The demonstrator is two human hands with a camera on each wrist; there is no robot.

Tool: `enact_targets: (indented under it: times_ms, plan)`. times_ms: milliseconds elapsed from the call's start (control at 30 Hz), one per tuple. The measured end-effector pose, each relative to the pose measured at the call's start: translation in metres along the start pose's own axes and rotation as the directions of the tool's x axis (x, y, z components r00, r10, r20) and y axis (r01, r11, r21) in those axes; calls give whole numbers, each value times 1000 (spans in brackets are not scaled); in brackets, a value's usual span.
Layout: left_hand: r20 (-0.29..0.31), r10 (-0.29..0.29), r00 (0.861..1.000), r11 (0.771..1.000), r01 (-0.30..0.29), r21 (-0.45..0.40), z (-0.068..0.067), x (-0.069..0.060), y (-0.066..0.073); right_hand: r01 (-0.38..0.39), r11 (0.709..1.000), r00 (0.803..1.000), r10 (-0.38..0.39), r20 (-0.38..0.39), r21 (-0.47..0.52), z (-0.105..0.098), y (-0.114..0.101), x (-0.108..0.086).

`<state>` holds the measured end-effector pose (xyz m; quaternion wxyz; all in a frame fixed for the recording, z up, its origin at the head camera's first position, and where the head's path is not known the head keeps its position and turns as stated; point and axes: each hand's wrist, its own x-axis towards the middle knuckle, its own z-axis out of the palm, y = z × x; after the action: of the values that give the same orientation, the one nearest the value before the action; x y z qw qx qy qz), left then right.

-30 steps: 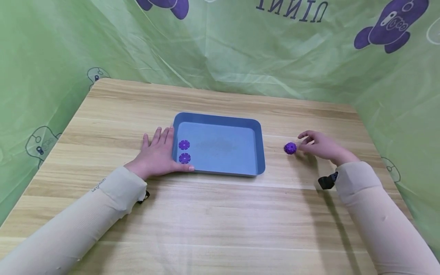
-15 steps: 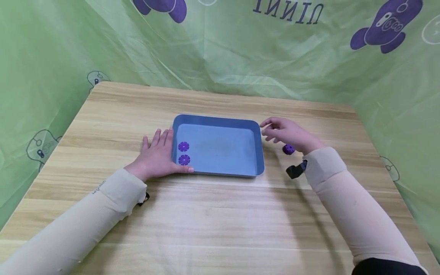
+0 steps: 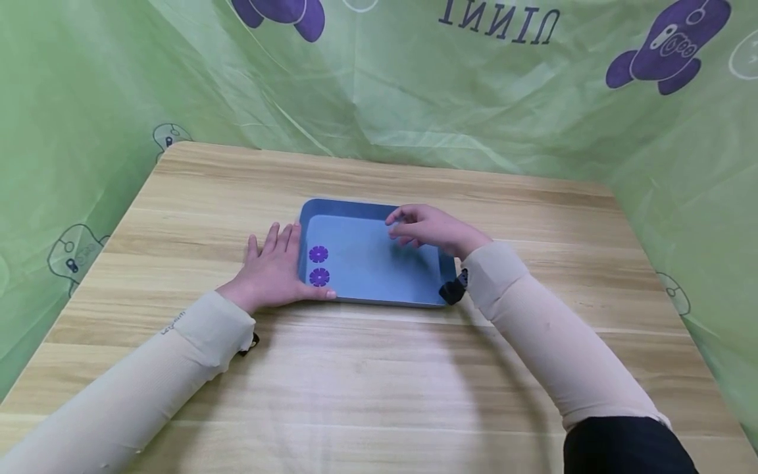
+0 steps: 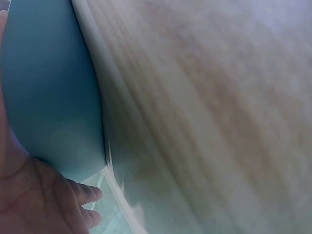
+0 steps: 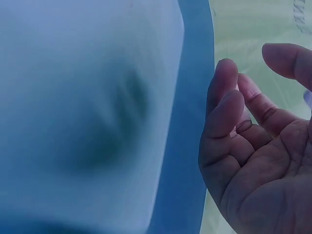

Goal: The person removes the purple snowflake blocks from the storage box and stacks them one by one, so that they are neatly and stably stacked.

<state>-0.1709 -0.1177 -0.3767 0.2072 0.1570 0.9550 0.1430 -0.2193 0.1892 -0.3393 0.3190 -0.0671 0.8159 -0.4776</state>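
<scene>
A blue tray (image 3: 373,299) lies on the wooden table. Two purple flower-shaped plastic discs are inside at its left end, a rear disc (image 3: 318,254) and a front disc (image 3: 320,277). My left hand (image 3: 269,273) rests spread against the tray's left side, its thumb along the front wall; in the left wrist view the palm touches the blue tray (image 4: 53,87). Over the tray's right half hovers my right hand (image 3: 429,227). The right wrist view shows that right hand (image 5: 258,151) with loosely bent fingers, thumb apart, and nothing visible between them.
The wooden table (image 3: 367,382) extends around the tray on all sides. A green printed curtain (image 3: 414,99) hangs behind and beside it. A black wrist device (image 3: 453,289) sits under the right cuff, near the tray's right front corner.
My right hand has moved left from beside a round purple cluster to above the tray. The right sleeve now covers the spot where that cluster lay. My left hand keeps its place.
</scene>
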Motion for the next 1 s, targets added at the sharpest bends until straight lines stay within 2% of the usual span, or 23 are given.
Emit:
enact_targets:
  times_ms: [400,633,867,933,1000]
  plan:
    - [-11,-2,1000,1000,2,3,0,0,0,12,1000,997,-11,78,-9,39,-28,43]
    - [-9,-4,1000,1000,4,-4,3,0,1,-14,1000,994,16,106,-21,61,-32,67]
    - [0,6,1000,1000,-6,-19,4,1,0,-7,991,994,22,104,-137,76,-34,79]
    - [-2,6,1000,1000,-6,-16,4,2,-1,16,979,994,7,111,-203,80,-36,81]
    - [-5,4,1000,1000,-4,-16,3,2,-2,52,955,992,-15,125,-294,83,-39,83]
